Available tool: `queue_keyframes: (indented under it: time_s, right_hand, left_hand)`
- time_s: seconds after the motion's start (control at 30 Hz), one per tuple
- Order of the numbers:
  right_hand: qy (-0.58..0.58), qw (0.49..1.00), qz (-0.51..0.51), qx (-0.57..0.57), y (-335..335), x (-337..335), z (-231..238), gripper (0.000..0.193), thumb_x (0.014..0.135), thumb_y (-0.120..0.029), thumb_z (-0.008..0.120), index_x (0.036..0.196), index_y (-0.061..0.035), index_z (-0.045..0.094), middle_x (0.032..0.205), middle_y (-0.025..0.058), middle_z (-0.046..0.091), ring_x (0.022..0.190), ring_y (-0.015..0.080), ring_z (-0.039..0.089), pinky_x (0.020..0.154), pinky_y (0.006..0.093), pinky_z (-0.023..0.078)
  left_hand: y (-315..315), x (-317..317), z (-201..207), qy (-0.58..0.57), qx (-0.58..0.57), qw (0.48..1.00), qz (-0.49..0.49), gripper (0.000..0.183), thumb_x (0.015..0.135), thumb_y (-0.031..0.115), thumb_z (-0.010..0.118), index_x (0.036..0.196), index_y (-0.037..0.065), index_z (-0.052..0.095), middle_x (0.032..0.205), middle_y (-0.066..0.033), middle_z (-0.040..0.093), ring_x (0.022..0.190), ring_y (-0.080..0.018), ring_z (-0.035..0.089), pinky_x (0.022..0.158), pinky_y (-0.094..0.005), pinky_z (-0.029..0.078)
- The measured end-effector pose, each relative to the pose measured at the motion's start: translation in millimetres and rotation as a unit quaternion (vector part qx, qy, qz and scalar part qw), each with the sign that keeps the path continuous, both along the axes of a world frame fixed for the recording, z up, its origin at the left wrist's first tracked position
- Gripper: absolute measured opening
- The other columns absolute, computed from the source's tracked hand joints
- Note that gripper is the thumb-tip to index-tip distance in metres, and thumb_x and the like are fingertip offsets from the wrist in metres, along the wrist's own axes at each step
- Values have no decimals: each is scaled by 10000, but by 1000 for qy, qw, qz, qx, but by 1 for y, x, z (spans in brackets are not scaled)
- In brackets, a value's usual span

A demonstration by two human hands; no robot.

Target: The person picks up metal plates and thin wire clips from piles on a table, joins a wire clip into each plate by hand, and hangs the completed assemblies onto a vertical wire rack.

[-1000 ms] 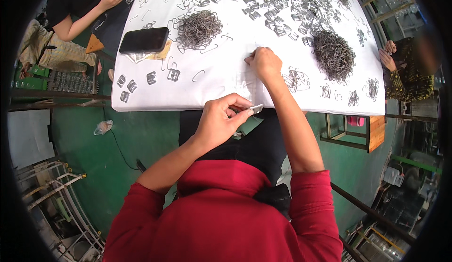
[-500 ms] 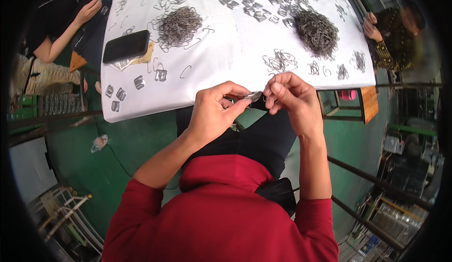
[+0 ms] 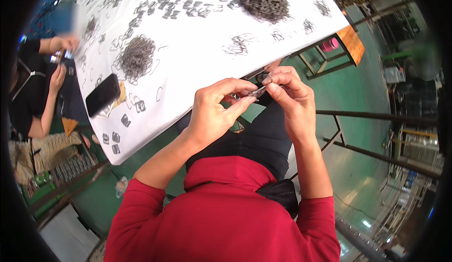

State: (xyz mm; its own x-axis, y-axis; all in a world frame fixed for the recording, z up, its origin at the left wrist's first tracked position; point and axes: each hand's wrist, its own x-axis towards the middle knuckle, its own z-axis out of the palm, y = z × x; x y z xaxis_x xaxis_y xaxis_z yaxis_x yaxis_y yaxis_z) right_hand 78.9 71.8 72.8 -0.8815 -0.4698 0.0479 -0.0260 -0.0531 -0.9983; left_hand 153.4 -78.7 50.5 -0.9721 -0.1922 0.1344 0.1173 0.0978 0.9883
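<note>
My left hand is closed in a pinch around a small shiny metal buckle, held over my lap just off the table's near edge. My right hand pinches a thin bent wire hook between thumb and forefinger. The hook meets the buckle's right end; whether it is threaded through cannot be made out, as fingertips cover part of both. On the white-covered table lie a heap of wire hooks and a larger dark heap.
A black phone rests on papers at the table's left, near several loose buckles. More buckles spread across the far side. A co-worker's hands are at the left. A wooden stool stands at right.
The view has turned, so the table now slants up to the right. My right hand has come closer to my left, bringing the hook against the buckle.
</note>
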Motion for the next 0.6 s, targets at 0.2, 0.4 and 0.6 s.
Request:
queue_keyframes:
  time_s: [0.2, 0.4, 0.6]
  right_hand:
    - [100, 986, -117, -67, 66, 6, 60, 71, 830, 9, 592, 877, 7, 645, 861, 42, 601, 627, 52, 517, 493, 180, 384]
    - [235, 954, -184, -16, 122, 32, 186, 146, 909, -104, 509, 995, 0, 564, 948, 130, 633, 674, 133, 625, 461, 195, 459]
    - [285, 928, -238, -38, 207, 99, 268, 382, 805, -256, 667, 1117, -50, 588, 903, 75, 658, 896, 161, 635, 746, 321, 526]
  left_hand:
    - [19, -51, 11, 109, -59, 992, -1, 266, 829, 12, 590, 1094, 15, 572, 978, -85, 631, 893, -140, 602, 715, -259, 485]
    - [26, -105, -41, 105, -119, 986, -46, 226, 884, 38, 492, 1087, 9, 588, 1047, -87, 615, 941, -177, 590, 737, -276, 472]
    - [44, -139, -89, 149, -246, 946, -148, 215, 840, 75, 567, 1047, 61, 623, 999, -99, 630, 895, -213, 609, 663, -272, 478]
